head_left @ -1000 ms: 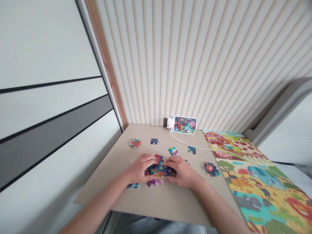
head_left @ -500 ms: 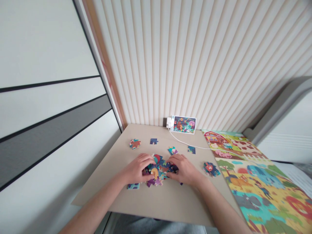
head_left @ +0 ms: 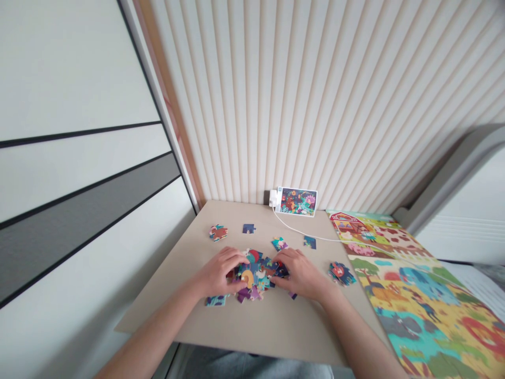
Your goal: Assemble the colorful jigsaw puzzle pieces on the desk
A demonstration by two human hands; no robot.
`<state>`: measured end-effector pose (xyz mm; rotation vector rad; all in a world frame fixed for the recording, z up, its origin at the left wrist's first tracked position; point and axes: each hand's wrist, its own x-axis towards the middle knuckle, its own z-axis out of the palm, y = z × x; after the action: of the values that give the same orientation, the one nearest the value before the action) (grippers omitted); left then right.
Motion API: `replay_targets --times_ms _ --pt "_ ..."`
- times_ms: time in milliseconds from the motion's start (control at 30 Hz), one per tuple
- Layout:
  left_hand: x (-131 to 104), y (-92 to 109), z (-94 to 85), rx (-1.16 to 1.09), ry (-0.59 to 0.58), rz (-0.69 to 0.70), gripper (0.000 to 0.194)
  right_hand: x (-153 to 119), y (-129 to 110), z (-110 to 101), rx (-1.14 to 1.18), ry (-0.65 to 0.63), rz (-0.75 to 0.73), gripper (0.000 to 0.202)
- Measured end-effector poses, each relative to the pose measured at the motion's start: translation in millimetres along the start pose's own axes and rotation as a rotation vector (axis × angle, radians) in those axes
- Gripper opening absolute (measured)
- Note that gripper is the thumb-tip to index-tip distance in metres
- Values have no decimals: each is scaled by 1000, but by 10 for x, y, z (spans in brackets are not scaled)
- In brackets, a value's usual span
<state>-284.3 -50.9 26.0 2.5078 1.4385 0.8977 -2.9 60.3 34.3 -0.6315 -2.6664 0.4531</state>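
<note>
A heap of colourful jigsaw puzzle pieces [head_left: 258,276] lies on the beige table between my two hands. My left hand [head_left: 223,271] curves round the heap's left side, its thumb and fingers clasping pieces at that edge. From the right, my right hand [head_left: 298,273] clasps dark blue pieces in the same way. The palms hide part of what they hold. A teal puzzle piece [head_left: 215,300] lies just below my left hand. Beyond my right fingers is a green and pink puzzle piece [head_left: 280,243].
A picture card [head_left: 298,202] leans at the back beside a white charger [head_left: 273,198], whose cable [head_left: 300,231] runs right. Small piles lie left [head_left: 218,232] and right [head_left: 341,273], with single blue pieces [head_left: 249,228] behind. Assembled animal puzzles [head_left: 426,305] cover the right side.
Both hands have drawn slightly apart. The heap between them is a little looser, and a purple piece shows more under my right hand.
</note>
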Motion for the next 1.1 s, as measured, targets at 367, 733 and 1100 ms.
replay_targets --times_ms 367,733,1100 --pt "50 60 57 77 105 -9 41 44 -147 -36 54 24 -67 41" --pt "69 79 137 102 196 18 51 145 -247 171 319 158 -54 20" --pt "38 39 178 136 155 76 50 127 -213 137 384 113 100 32"
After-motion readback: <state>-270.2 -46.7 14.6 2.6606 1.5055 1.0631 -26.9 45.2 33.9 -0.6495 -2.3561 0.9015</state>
